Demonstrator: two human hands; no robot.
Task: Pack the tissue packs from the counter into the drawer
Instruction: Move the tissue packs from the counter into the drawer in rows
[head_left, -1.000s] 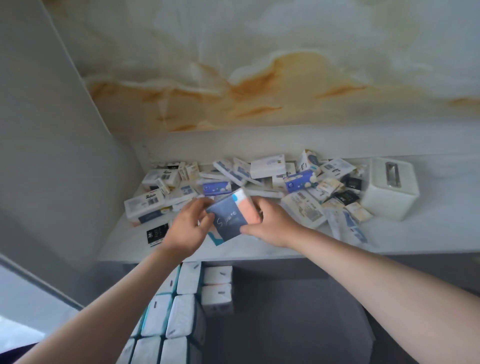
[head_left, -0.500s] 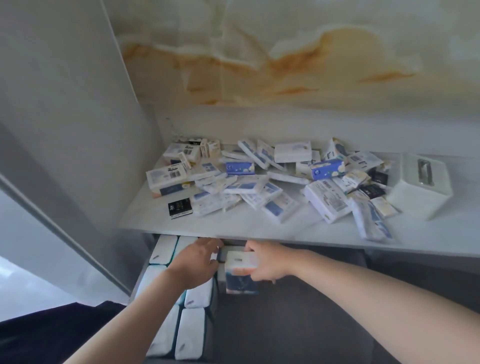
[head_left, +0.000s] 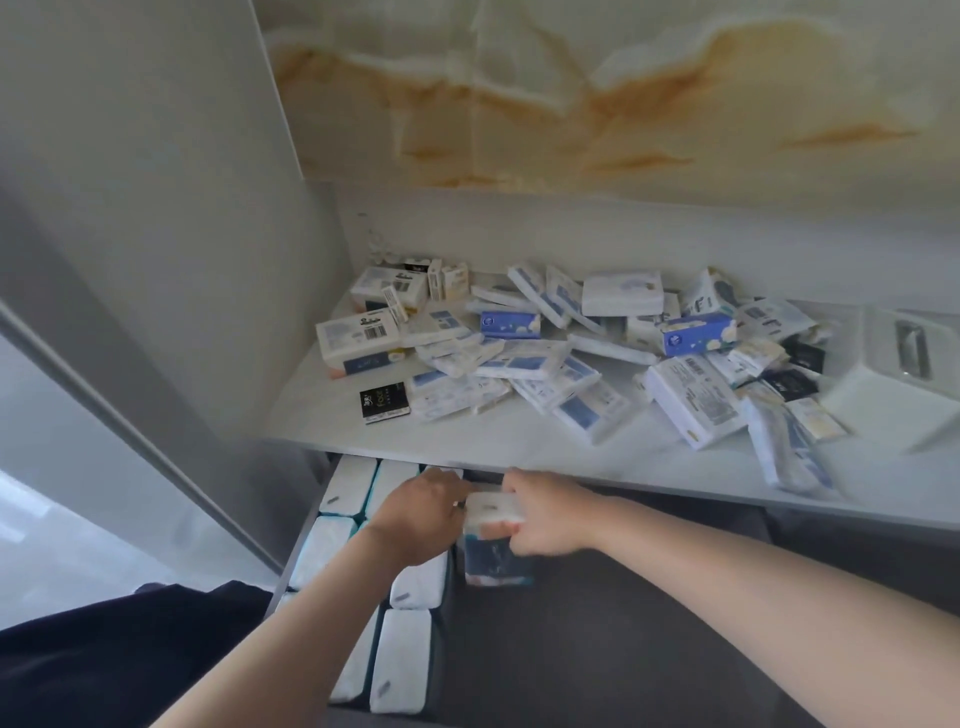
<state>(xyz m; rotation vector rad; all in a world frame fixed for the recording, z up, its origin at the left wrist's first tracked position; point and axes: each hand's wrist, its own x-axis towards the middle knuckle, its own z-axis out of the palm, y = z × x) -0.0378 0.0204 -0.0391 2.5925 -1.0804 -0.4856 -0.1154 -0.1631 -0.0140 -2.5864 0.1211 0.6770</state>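
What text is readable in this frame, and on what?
"Face": small black pack at the front left of the counter; the print below it is too small to read.
White box with barcode: brand script and print too blurred.
Blue pack: logo shows, words unreadable.
Dark pack held by the right hand: script blurred.
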